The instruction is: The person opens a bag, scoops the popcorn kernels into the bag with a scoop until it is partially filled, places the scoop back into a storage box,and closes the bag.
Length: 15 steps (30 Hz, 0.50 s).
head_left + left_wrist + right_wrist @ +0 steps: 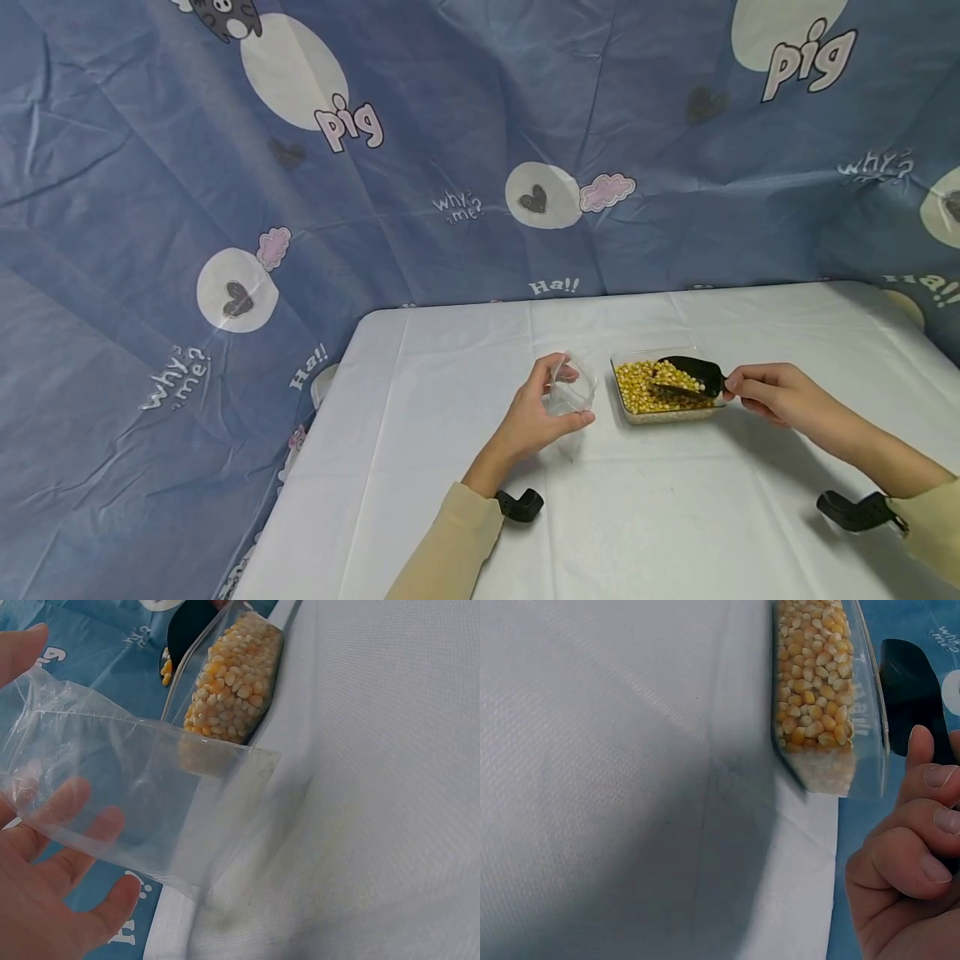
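A clear plastic bag [150, 802] hangs from my left hand [536, 412], its mouth spread between thumb and fingers. No kernels show inside it. To its right on the table stands a clear rectangular container [660, 418] of yellow corn kernels [633, 385]. My right hand [776, 396] grips the handle of a black scoop [693, 367], which carries a heap of kernels over the container's right part. In the right wrist view, curled fingers [907, 847] wrap the handle and the scoop's dark underside [911, 690] shows past the container wall.
A white cloth [637, 517] covers the table under both hands. Behind the table and along its left side hangs a blue printed curtain [450, 125]. Each wrist wears a black device, one of them [521, 505] near the left sleeve.
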Each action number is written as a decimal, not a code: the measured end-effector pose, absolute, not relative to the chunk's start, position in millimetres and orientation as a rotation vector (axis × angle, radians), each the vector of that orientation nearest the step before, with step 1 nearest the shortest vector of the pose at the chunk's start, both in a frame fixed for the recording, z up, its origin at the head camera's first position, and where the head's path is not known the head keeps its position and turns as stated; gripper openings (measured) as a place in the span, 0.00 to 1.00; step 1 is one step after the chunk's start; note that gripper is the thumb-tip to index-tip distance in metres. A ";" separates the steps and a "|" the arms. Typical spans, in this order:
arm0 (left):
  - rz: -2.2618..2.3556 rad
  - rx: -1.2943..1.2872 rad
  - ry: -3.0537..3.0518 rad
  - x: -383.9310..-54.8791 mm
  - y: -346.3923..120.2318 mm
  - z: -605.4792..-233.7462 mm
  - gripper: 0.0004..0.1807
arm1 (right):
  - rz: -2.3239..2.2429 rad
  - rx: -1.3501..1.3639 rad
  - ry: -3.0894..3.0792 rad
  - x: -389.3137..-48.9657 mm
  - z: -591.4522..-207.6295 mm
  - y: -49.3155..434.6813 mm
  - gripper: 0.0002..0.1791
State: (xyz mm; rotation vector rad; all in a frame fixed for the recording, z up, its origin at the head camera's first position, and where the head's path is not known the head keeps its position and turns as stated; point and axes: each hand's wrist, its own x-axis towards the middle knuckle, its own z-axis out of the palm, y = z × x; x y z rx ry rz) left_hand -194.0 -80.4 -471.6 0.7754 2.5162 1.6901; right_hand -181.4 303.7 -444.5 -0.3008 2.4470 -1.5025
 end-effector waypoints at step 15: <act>1.709 0.757 2.495 -192.0 -79.5 -471.4 0.48 | -1.515 -0.339 2.448 -182.7 -435.5 300.8 0.17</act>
